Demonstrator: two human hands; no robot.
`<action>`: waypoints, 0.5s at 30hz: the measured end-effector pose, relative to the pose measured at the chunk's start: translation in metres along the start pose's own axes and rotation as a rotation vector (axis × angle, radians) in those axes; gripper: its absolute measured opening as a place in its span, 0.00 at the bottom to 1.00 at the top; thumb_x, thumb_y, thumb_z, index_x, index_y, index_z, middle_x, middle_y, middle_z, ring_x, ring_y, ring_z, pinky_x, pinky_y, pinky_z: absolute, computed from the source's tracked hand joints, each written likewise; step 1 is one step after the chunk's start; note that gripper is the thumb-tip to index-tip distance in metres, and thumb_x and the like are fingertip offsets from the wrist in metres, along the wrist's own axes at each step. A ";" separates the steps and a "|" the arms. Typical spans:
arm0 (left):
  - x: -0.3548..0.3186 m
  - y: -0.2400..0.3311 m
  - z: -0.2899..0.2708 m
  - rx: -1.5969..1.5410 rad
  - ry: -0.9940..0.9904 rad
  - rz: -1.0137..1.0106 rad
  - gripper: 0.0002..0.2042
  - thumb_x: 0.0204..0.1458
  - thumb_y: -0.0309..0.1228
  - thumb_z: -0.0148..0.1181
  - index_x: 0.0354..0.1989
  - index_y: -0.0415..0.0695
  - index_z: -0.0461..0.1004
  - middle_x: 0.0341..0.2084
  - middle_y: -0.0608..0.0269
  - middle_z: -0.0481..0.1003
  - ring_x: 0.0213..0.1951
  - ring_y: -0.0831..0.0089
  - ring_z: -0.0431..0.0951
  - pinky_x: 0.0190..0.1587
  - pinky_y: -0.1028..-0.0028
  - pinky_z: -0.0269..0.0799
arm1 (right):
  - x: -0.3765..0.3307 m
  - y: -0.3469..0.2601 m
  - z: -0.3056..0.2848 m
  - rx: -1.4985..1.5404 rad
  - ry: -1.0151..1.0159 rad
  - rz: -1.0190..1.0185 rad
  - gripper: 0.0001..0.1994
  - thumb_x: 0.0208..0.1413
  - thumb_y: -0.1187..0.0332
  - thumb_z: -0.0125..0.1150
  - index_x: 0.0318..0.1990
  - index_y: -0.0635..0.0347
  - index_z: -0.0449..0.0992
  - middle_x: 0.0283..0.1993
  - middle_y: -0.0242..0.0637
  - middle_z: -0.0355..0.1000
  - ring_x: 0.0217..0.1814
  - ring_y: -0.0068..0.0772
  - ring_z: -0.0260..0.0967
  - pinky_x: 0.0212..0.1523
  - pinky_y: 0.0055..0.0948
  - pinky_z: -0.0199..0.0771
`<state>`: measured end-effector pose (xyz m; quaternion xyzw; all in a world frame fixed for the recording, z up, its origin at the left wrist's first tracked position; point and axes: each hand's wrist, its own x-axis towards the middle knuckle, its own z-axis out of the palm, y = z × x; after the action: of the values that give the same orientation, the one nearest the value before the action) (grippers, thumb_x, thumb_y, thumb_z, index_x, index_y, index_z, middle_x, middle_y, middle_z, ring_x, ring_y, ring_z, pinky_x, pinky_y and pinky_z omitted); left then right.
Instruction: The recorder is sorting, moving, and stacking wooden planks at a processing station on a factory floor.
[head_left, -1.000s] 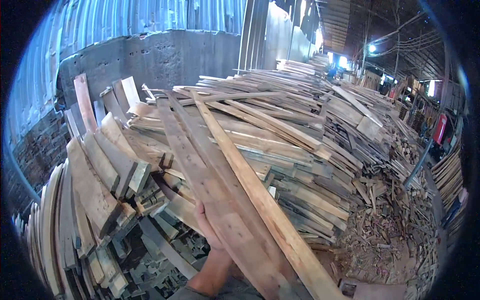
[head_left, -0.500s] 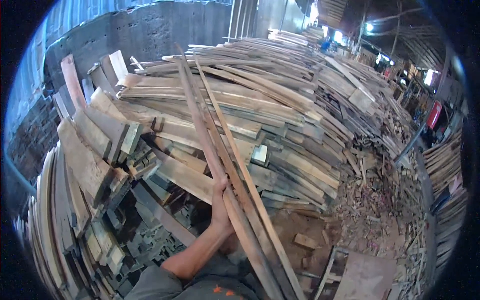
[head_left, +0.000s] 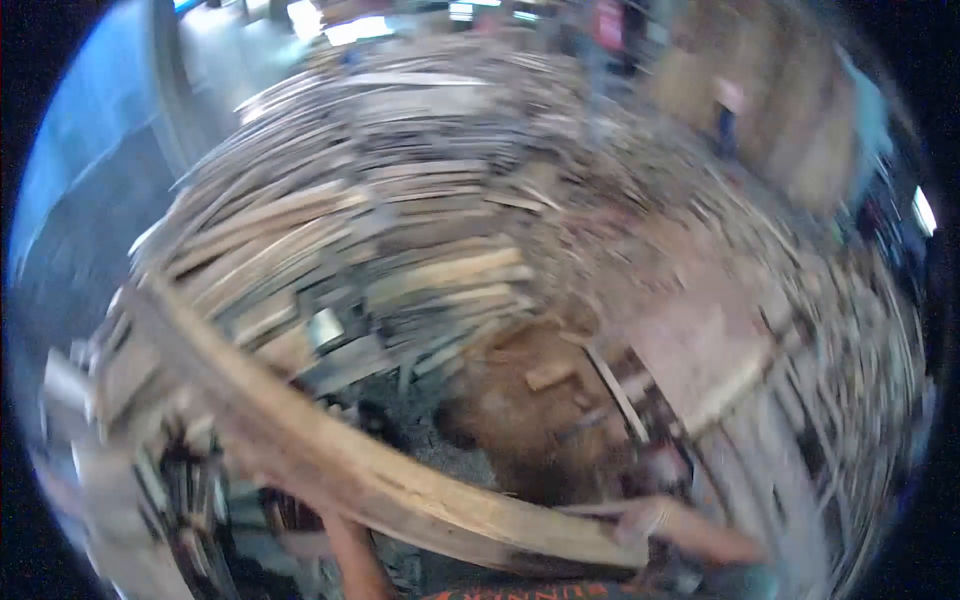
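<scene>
Long, narrow wooden planks (head_left: 350,450), pressed side by side, slant across me from the upper left to the lower right. Motion blurs them, so I cannot count them. My left hand (head_left: 338,525) grips them from below, left of the middle; its fingers are mostly hidden behind the wood. At the planks' near right end, my right hand (head_left: 650,522) is closed on them, smeared by motion.
Stacked boards (head_left: 430,200) fill the ground ahead and to the left. A flat pinkish-brown panel (head_left: 700,345) lies to the right, beside a dirt patch (head_left: 520,420) with a loose wood block (head_left: 552,373). Wood scraps (head_left: 620,215) spread beyond. A grey wall (head_left: 90,220) stands at far left.
My view has swung to the right. The planks have gone from steeply upright to slanting left across me, and my right hand has come into view on their near end.
</scene>
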<state>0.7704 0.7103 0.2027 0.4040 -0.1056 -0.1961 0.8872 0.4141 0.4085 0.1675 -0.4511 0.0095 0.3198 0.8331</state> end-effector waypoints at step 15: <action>0.025 -0.016 0.009 -0.357 -0.382 -0.104 0.35 0.54 0.53 0.60 0.63 0.39 0.63 0.55 0.54 0.71 0.57 0.61 0.71 0.63 0.60 0.65 | -0.108 -0.093 0.064 -1.193 0.569 -0.144 0.53 0.52 0.37 0.63 0.71 0.74 0.50 0.69 0.58 0.59 0.69 0.53 0.59 0.69 0.44 0.58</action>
<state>0.7855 0.6844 0.1970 0.2014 -0.2141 -0.3297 0.8972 0.3607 0.3642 0.3077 -0.9013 0.0203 0.0822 0.4248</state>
